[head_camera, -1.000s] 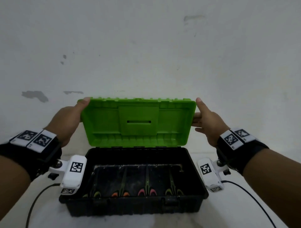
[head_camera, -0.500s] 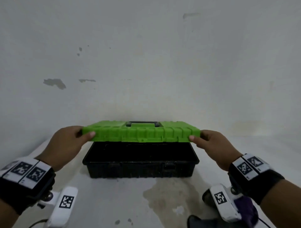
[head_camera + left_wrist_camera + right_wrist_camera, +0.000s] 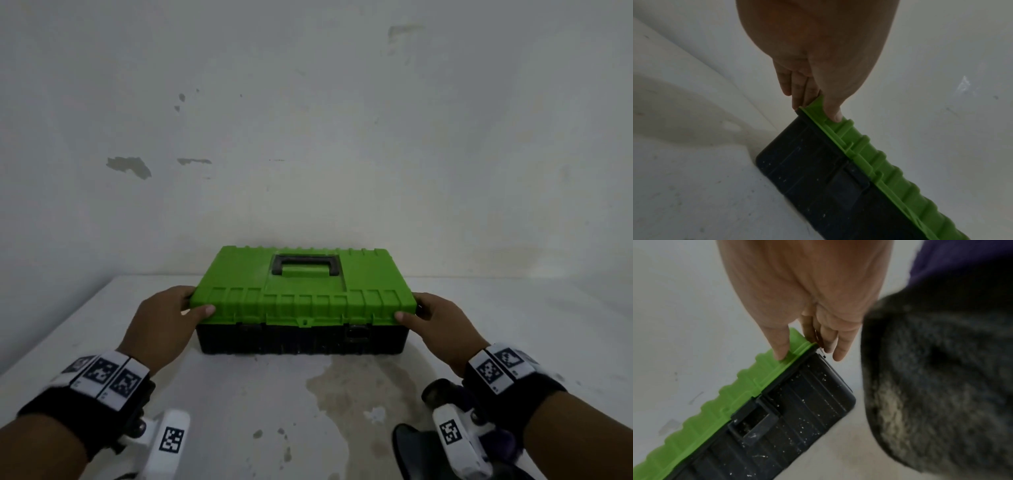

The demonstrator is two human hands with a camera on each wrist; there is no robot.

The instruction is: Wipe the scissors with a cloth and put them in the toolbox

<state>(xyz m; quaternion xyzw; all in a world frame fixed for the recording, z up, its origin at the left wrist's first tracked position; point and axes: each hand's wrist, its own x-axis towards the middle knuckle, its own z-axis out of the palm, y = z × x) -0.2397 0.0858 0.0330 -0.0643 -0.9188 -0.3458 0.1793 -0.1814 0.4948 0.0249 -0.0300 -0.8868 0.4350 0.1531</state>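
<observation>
Both hands are pressing the toolbox's green lid (image 3: pixel 301 291) down onto its black base (image 3: pixel 301 342) on the desk (image 3: pixel 239 411), scissors presumably inside, unseen. Left hand (image 3: pixel 164 329) and right hand (image 3: pixel 442 329) are each pinching a front corner, thumbs on top. Next, I'd guess, the front latch (image 3: pixel 754 425) is needing fastening.

Both forearms are extended forward and angled inward, backs of the hands up. Left hand (image 3: pixel 161 325) is set at the left front corner of the lid (image 3: pixel 301 291): thumb laid along the front edge, fingers (image 3: pixel 797 91) wrapped round the side, pinching it. Right hand (image 3: pixel 442 329) is mirrored at the right front corner, thumb on the front edge, fingers (image 3: pixel 840 344) curled down the side. Black wristbands with white coded tags are worn on both wrists; a white camera module hangs under each.
</observation>
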